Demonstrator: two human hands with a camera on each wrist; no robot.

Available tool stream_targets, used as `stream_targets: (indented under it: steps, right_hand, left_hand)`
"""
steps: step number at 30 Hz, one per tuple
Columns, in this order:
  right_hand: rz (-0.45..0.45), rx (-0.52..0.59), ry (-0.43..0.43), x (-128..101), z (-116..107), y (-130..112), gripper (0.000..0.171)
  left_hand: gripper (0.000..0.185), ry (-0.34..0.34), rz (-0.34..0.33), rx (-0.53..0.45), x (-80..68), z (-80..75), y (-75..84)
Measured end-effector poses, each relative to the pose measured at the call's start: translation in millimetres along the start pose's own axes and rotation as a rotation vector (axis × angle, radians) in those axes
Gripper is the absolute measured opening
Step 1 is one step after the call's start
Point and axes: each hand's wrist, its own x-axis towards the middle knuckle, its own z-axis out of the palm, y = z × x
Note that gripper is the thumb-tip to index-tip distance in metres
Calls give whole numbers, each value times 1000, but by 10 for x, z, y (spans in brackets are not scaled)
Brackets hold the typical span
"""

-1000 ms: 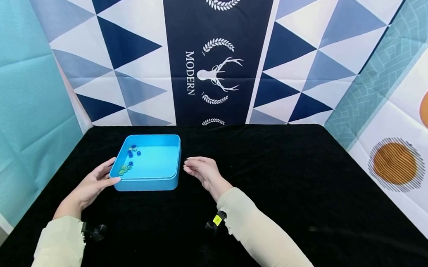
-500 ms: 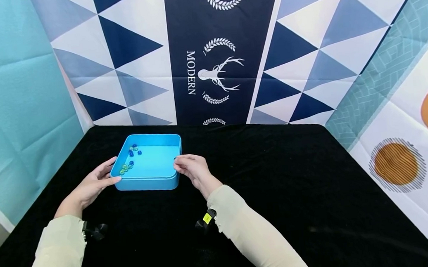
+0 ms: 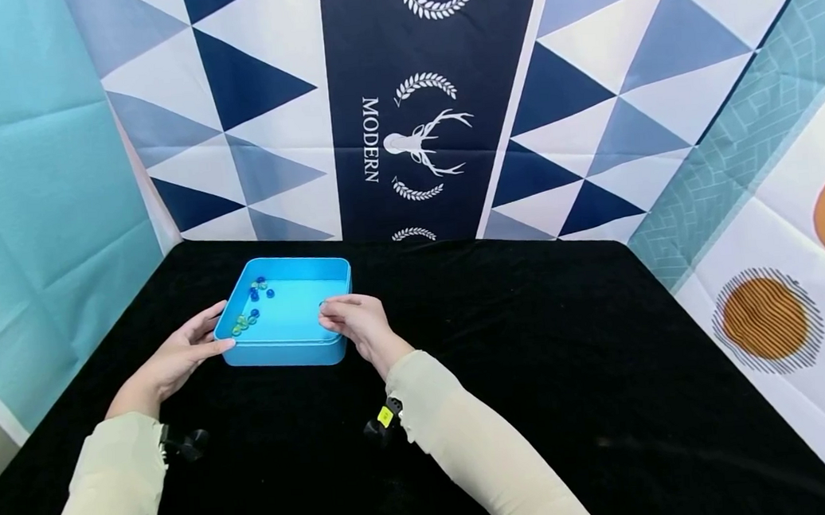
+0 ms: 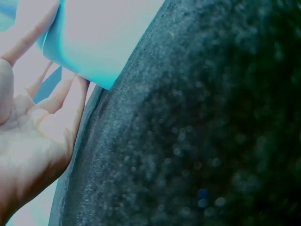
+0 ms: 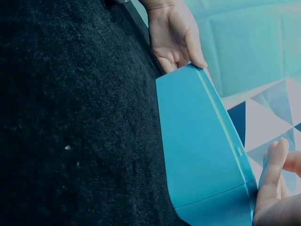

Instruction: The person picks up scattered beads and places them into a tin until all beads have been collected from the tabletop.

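A light blue open-topped box (image 3: 286, 354) rests on the black cloth. Inside, along its left side, lie several dark blue marbles (image 3: 270, 294) and yellowish-green marbles (image 3: 242, 322). My left hand (image 3: 171, 358) holds the box's front left corner, thumb at the front rim and the other fingers along the left wall. Over the right wall reaches my right hand (image 3: 360, 323), its fingertips above the box floor. A small dark marble shows between its pinching thumb and fingers, mostly hidden. From the right wrist view, the box's front wall (image 5: 202, 136) stands between both hands.
Black cloth (image 3: 536, 376) covers the table around the box. Patterned fabric (image 3: 418, 129) hangs behind the far edge, with a light blue cloth (image 3: 40, 172) on the left. Each sleeve carries a small black wrist camera.
My right hand has moved left, from beside the box's right wall to over its inside, still pinching. The left hand and the box stay put.
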Motion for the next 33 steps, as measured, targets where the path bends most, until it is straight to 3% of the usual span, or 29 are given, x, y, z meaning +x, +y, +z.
stream_targets:
  steps: [18, 33]
  right_hand:
    - [-8, 19, -33, -28, -50, 11, 26]
    - [-49, 60, -28, -70, -299, 68, 28]
  left_hand:
    - [84, -5, 6, -8, 3, -26, -1]
    - [84, -1, 5, -14, -8, -31, -4]
